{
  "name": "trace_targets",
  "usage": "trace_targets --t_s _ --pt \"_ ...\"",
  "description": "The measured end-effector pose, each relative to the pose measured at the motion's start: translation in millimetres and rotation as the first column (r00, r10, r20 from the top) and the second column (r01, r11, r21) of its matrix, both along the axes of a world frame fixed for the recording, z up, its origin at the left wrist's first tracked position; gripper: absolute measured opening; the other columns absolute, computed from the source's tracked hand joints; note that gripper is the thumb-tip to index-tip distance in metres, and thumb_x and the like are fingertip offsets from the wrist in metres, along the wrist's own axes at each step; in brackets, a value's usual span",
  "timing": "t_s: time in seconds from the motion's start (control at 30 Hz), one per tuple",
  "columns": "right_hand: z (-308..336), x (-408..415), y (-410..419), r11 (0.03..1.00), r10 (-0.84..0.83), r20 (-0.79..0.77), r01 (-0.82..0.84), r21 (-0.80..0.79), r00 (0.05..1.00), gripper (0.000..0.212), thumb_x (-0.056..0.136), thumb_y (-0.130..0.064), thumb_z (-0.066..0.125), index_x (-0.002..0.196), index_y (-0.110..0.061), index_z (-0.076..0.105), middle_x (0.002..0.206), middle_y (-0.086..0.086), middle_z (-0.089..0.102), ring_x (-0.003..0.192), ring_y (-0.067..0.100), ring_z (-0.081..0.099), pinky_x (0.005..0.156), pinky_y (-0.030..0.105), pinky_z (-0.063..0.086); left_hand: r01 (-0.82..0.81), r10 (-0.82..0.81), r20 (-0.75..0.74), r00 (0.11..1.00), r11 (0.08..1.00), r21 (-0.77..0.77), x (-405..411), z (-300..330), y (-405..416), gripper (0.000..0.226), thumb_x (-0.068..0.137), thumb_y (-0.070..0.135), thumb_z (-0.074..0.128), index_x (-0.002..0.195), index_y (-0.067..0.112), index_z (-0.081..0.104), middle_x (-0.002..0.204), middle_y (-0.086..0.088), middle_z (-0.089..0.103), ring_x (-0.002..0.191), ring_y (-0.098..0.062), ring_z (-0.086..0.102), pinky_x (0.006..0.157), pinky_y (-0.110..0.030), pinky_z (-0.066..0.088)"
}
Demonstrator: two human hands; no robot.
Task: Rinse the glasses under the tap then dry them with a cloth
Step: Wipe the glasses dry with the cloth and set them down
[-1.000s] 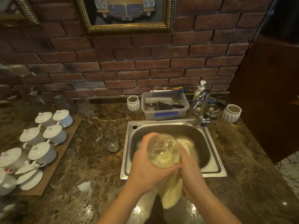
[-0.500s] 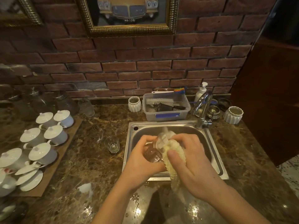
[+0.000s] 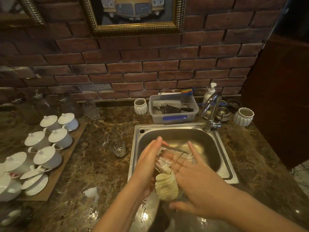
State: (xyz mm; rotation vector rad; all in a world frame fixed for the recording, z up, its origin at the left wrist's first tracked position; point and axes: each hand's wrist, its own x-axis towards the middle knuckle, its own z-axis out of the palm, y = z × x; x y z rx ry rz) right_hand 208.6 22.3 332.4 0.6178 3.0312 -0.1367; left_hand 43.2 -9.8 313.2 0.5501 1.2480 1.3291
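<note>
A: Where is the glass (image 3: 168, 158)?
B: Over the sink (image 3: 224, 166), at the frame's 6 o'clock; clear, tilted, a cream cloth (image 3: 166, 186) stuffed inside it.
A: The hands?
B: Left hand (image 3: 147, 164) cups its side. Right hand (image 3: 197, 180) has fingers spread straight, pressing the cloth.
A: Another glass?
B: A faceted glass (image 3: 118, 147) stands on the desk (image 3: 93, 164), at the sink's 9 o'clock.

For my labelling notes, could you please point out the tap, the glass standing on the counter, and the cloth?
tap (image 3: 211, 108), head view, on the curved spout.
glass on the counter (image 3: 117, 147), head view, on its side wall.
cloth (image 3: 167, 187), head view, on the bunched lower part.
</note>
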Motion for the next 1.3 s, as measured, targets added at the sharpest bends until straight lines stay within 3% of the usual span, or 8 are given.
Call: trace_targets --t_s 0.23,0.37,0.57,0.7,0.87,0.97,1.07,1.3 --pt "6 -14 8 0.983 -0.012 -0.02 0.016 0.184 1.0 0.087 0.071 -0.065 0.069 0.138 -0.009 0.06 0.14 0.005 0.064 0.134 0.02 0.056 0.115 0.069 0.013 0.097 -0.039 0.425 0.904 0.989 -0.115 2 5 9 0.051 0.097 0.046 0.055 0.084 0.005 0.082 0.081 -0.015 0.075 0.072 -0.027 0.075 0.071 -0.035 0.061" --pt "20 -26 2 0.993 -0.107 0.044 0.109 -0.05 0.993 0.075 0.09 -0.057 0.056 0.152 -0.019 0.038 0.154 -0.002 0.046 0.144 0.017 0.038 0.122 0.062 0.017 0.076 -0.021 0.478 0.878 0.993 -0.096 1 3 12 0.054 0.098 0.048 0.054 0.085 0.003 0.081 0.082 -0.015 0.075 0.073 -0.028 0.075 0.071 -0.035 0.061" --pt "33 -41 -6 0.827 -0.356 -0.187 0.215 -0.52 0.916 0.027 0.084 -0.031 0.067 0.109 -0.027 0.06 0.1 -0.008 0.067 0.09 0.013 0.063 0.077 0.033 0.055 -0.129 0.131 0.532 0.836 0.991 -0.042 9 -12 17 0.049 0.097 0.048 0.055 0.069 0.012 0.072 0.064 -0.006 0.064 0.055 -0.019 0.064 0.057 -0.029 0.055" --pt "15 -45 -18 0.663 -0.489 -0.29 0.134 -0.736 0.823 0.028 0.085 -0.031 0.065 0.111 -0.033 0.056 0.106 -0.013 0.064 0.096 0.008 0.061 0.082 0.031 0.054 -0.162 0.104 0.304 0.947 0.972 0.172 -3 -21 21 0.043 0.075 0.044 0.074 0.102 0.011 0.066 0.079 -0.011 0.064 0.067 -0.022 0.062 0.063 -0.032 0.053" --pt "-13 -30 -2 0.994 -0.109 -0.29 0.095 -0.061 0.951 0.052 0.079 -0.018 0.072 0.129 -0.019 0.062 0.133 -0.003 0.065 0.128 0.015 0.056 0.116 0.053 0.036 0.243 -0.241 -0.164 0.957 0.97 -0.009 -40 5 25 0.033 0.089 0.038 0.062 0.098 0.008 0.073 0.084 -0.015 0.066 0.066 -0.023 0.066 0.056 -0.028 0.054" --pt "-15 -22 13 0.97 0.186 -0.064 -0.173 0.17 0.98 0.062 0.077 -0.019 0.077 0.136 -0.02 0.057 0.14 -0.007 0.063 0.139 0.011 0.049 0.122 0.065 0.011 0.436 -0.5 -0.176 0.848 0.847 -0.305 -51 23 20 0.045 0.101 0.052 0.054 0.081 0.016 0.072 0.061 -0.003 0.058 0.041 -0.013 0.051 0.032 -0.018 0.035" --pt "-5 -17 22 0.96 0.185 -0.036 -0.173 0.219 0.982 0.05 0.082 -0.019 0.062 0.132 -0.022 0.06 0.136 -0.007 0.066 0.135 0.01 0.053 0.122 0.065 0.003 0.36 -0.431 -0.204 0.879 0.88 -0.309 -39 20 22 0.045 0.101 0.053 0.053 0.077 0.021 0.073 0.062 -0.002 0.063 0.047 -0.014 0.057 0.043 -0.023 0.043" --pt "8 -30 -3 0.923 -0.289 -0.238 0.203 -0.328 0.927 0.082 0.085 -0.009 0.059 0.156 -0.04 0.029 0.158 -0.013 0.04 0.142 0.009 0.038 0.119 0.043 0.035 -0.021 0.07 -0.209 0.975 0.973 0.228 -14 7 23 0.045 0.109 0.045 0.035 0.122 0.027 0.074 0.111 -0.026 0.073 0.1 -0.045 0.07 0.089 -0.053 0.057"
